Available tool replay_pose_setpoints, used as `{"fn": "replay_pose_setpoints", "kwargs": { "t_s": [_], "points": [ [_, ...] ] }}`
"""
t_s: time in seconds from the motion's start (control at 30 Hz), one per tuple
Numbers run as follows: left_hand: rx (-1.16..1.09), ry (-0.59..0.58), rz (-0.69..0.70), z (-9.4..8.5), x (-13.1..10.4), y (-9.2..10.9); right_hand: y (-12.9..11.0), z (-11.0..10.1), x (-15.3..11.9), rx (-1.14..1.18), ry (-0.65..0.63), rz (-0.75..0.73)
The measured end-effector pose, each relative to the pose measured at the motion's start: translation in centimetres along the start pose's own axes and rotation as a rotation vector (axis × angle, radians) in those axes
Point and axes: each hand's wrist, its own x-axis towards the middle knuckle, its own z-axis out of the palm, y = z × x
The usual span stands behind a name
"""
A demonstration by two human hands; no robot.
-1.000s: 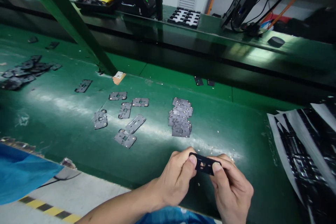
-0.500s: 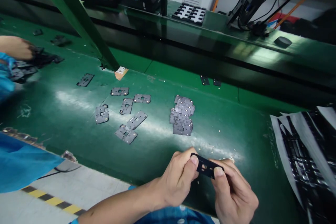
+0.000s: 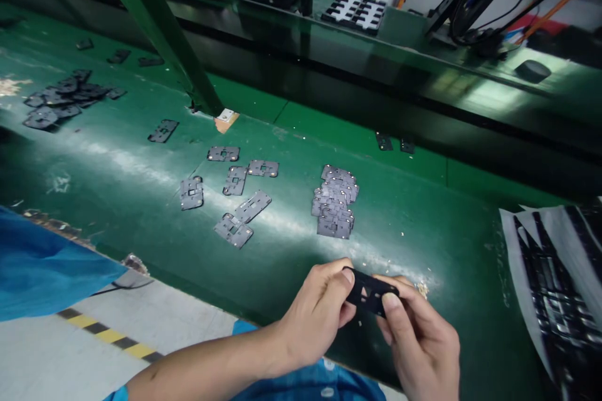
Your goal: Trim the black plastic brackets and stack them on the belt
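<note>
Between both hands is a thin black plastic plate [image 3: 371, 292] with cut-out holes, held above the front edge of the green bench. My left hand [image 3: 322, 304] pinches its left end between thumb and fingers. The right end is gripped by my right hand [image 3: 416, 332], thumb on top. Beyond the hands lies an overlapping stack of similar dark plates [image 3: 335, 203]. Left of that stack, several single plates [image 3: 234, 230] are spread over the bench, two of them touching. The fingertips under the held plate are partly hidden.
A heap of dark plates [image 3: 61, 97] lies at the far left. A slanting green post [image 3: 160, 31] rises from the bench [image 3: 282, 276]. Film-wrapped black parts [image 3: 550, 288] lie at the right. A black-and-white tray [image 3: 355, 11] sits on the back ledge. Blue cloth [image 3: 51, 269] shows at the left.
The view has shifted a little, so the bench items sit slightly further right. Another person's hand at the far-left heap has gone from view. Both my hands keep hold of the plate.
</note>
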Motion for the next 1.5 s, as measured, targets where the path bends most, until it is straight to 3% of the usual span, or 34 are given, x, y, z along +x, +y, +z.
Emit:
{"fn": "replay_pose_setpoints", "kwargs": {
  "t_s": [0.1, 0.2, 0.57, 0.67, 0.83, 0.93, 1.0, 1.17, 1.27, 1.4, 1.5],
  "points": [
    [0.058, -0.035, -0.001, -0.5, -0.5, 0.2, 0.8, -0.6, 0.6, 0.160, -0.082, 0.183],
    [0.075, -0.019, -0.012, -0.8, -0.5, 0.3, 1.2, -0.7, 0.9, 0.204, -0.104, 0.234],
    [0.004, 0.068, -0.060, -1.2, 0.4, -0.8, -0.2, 0.1, 0.4, 0.031, -0.114, 0.103],
    [0.055, 0.084, -0.044, -1.4, 0.3, -0.9, -0.4, 0.3, 0.5, 0.033, -0.088, 0.132],
    [0.180, 0.043, 0.015, -1.8, -0.6, -0.9, -0.7, 0.7, 1.2, 0.170, -0.189, 0.184],
    [0.268, 0.027, 0.036, -2.0, -1.1, -1.0, -0.8, 1.2, 1.1, 0.233, -0.119, 0.315],
    [0.345, 0.014, 0.065, -2.1, -1.2, -1.0, -0.5, 1.3, 1.0, 0.237, -0.072, 0.351],
    [0.512, -0.056, 0.148, -2.4, -0.9, -0.5, 1.5, 1.0, 1.3, 0.222, -0.113, 0.215],
    [0.589, -0.084, 0.153, -3.0, -0.7, -0.2, 2.6, 1.3, 1.7, 0.227, -0.126, 0.208],
    [0.616, -0.105, 0.065, -4.4, -0.5, 0.5, 2.6, 1.5, 2.2, 0.180, -0.278, 0.317],
    [0.713, -0.104, 0.049, -5.9, 0.1, 1.4, 1.7, 0.1, 4.0, -0.005, -0.412, 0.271]
  ]
}}
